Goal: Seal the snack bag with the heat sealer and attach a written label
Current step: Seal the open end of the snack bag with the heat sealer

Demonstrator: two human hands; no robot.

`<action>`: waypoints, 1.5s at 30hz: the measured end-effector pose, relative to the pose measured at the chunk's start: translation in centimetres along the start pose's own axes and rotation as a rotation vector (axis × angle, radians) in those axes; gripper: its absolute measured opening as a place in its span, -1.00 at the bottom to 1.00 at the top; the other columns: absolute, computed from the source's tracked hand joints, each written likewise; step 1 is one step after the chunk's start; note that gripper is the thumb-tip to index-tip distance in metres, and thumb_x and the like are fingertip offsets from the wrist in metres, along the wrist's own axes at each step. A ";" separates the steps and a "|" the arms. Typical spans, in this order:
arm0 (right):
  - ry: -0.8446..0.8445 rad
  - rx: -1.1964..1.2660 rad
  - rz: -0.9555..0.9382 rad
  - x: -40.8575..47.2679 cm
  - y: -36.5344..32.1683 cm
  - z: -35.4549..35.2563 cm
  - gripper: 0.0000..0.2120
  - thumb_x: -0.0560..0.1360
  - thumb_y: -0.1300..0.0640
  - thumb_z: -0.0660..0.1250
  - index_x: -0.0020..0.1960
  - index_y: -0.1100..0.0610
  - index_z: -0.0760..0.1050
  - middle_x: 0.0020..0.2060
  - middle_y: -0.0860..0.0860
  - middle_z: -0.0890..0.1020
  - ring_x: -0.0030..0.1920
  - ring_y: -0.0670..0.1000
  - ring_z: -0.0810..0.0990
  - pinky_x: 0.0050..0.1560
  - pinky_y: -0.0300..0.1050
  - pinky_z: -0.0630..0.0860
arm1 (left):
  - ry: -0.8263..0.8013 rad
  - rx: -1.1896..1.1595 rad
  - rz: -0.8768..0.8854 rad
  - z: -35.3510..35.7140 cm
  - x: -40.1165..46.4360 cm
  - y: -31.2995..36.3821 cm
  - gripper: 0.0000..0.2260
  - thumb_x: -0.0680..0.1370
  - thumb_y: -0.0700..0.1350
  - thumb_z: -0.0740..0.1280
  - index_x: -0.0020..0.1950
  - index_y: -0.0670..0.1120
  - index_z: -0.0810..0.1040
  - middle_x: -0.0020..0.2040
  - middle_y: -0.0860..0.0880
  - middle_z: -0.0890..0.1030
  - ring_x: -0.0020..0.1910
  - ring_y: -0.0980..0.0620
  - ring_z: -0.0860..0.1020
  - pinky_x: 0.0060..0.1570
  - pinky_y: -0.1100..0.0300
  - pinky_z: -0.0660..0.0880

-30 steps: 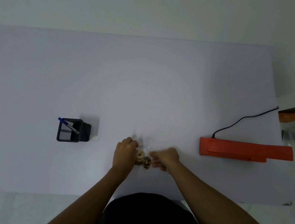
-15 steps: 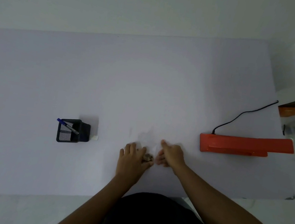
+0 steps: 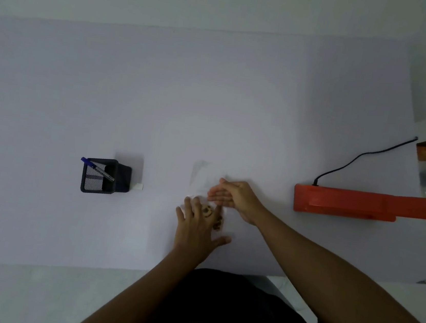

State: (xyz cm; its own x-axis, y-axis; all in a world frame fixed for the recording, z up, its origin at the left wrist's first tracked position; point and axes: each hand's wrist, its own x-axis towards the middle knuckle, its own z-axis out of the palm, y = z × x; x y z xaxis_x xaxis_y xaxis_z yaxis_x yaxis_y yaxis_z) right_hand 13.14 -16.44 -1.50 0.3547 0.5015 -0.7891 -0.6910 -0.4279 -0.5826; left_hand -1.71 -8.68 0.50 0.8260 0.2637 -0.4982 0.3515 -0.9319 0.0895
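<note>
The fingers of the left hand [image 3: 197, 229] lay straight and spread, pressing flat on the snack end of a clear snack bag [image 3: 203, 184] on the table [image 3: 51, 114]. Brown snack pieces [image 3: 207, 211] showed between those fingers. The right hand [image 3: 234, 196] lay just beyond it, its fingers straight and held together, pointing left and resting across the middle of the bag. Neither hand curled round or pinched anything.

The bag sat near the middle of the table, close to the person. Its long axis ran from near to far, leaning slightly left; the filled end was nearest the person and the flat, empty mouth end reached away from the fingertips toward the far side. The plastic was nearly invisible against the pale surface, so its exact edges could not be made out.

Well to the right lay the orange heat sealer [image 3: 362, 205], long side running left to right, with a black cord [image 3: 354, 160] leading off to the far right. The right hand was the nearer to it. As a judgement, the bag's open end would need turning toward the right to reach the sealer.

Well to the left stood a black mesh pen holder [image 3: 99, 178] with a blue pen [image 3: 97, 168] leaning in it, and a small white label [image 3: 138, 186] just beside its right edge.
</note>
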 end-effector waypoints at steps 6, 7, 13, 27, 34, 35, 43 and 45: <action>0.112 0.083 -0.138 2.1 -2.6 -0.8 -0.56 0.68 0.02 0.18 0.13 0.40 0.60 0.03 0.27 0.71 0.03 0.18 0.73 0.19 0.08 0.61 | -0.033 -0.033 -0.009 -0.5 0.2 -0.1 -0.18 0.36 0.56 0.04 0.51 0.15 0.17 0.48 -0.34 0.20 0.45 -0.40 0.15 0.32 -0.30 0.22; 0.127 0.090 -0.159 2.4 -3.0 -1.0 -0.56 0.68 0.02 0.18 0.14 0.41 0.59 0.04 0.28 0.71 0.03 0.18 0.73 0.18 0.06 0.61 | -0.036 -0.034 -0.012 -0.5 0.2 0.0 -0.18 0.36 0.57 0.04 0.51 0.15 0.17 0.48 -0.34 0.20 0.45 -0.40 0.15 0.32 -0.30 0.22; 0.185 0.094 -0.274 3.6 -3.9 -1.2 -0.61 0.68 0.07 0.19 0.18 0.40 0.58 0.08 0.25 0.70 0.09 0.14 0.71 0.27 0.08 0.57 | -0.041 -0.049 -0.015 -0.7 0.3 0.0 -0.15 0.33 0.58 0.07 0.51 0.15 0.17 0.50 -0.34 0.18 0.46 -0.41 0.13 0.34 -0.32 0.21; -0.121 0.079 -0.039 1.7 0.1 2.1 -0.58 0.70 0.06 0.13 0.17 0.38 0.60 0.05 0.25 0.71 0.11 0.16 0.71 0.28 0.10 0.57 | -0.055 -0.038 -0.015 -0.4 0.2 0.1 -0.08 0.32 0.60 0.03 0.56 0.13 0.14 0.52 -0.36 0.16 0.49 -0.41 0.12 0.37 -0.34 0.17; -0.080 0.022 -0.115 4.8 -3.9 0.8 -0.58 0.68 0.04 0.16 0.12 0.38 0.61 0.04 0.23 0.72 0.09 0.15 0.72 0.25 0.08 0.57 | -0.070 -0.048 -0.019 -0.8 0.3 0.1 -0.14 0.33 0.59 0.04 0.50 0.14 0.17 0.48 -0.34 0.19 0.46 -0.41 0.12 0.32 -0.34 0.21; -0.063 0.040 -0.132 5.4 -4.6 0.5 -0.58 0.68 0.05 0.17 0.13 0.39 0.60 0.04 0.24 0.72 0.09 0.15 0.72 0.26 0.10 0.57 | -0.068 -0.054 -0.022 -0.8 0.4 0.2 -0.15 0.33 0.58 0.05 0.49 0.14 0.19 0.48 -0.34 0.20 0.46 -0.41 0.12 0.32 -0.34 0.21; 0.027 0.025 -0.272 4.8 -5.9 1.2 -0.61 0.68 0.06 0.18 0.14 0.36 0.61 0.06 0.20 0.72 0.11 0.09 0.71 0.30 0.07 0.56 | -0.078 -0.076 -0.020 -0.6 0.2 0.2 -0.14 0.34 0.58 0.05 0.52 0.15 0.14 0.53 -0.32 0.12 0.50 -0.41 0.05 0.38 -0.36 0.15; -0.045 0.011 -0.261 3.5 -4.9 2.3 -0.61 0.69 0.07 0.17 0.15 0.36 0.61 0.06 0.20 0.72 0.11 0.11 0.71 0.26 0.02 0.58 | -0.084 -0.082 -0.024 -0.5 0.3 0.1 -0.15 0.35 0.58 0.04 0.53 0.15 0.12 0.54 -0.32 0.10 0.51 -0.40 0.03 0.38 -0.37 0.13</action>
State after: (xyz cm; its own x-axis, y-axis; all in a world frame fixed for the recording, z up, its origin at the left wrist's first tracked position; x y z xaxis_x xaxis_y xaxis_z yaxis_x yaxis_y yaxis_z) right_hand 16.32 -10.83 -0.98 0.4940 0.6266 -0.6028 -0.5867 -0.2715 -0.7630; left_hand -1.22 -8.62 0.82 0.7781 0.2605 -0.5716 0.4084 -0.9011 0.1454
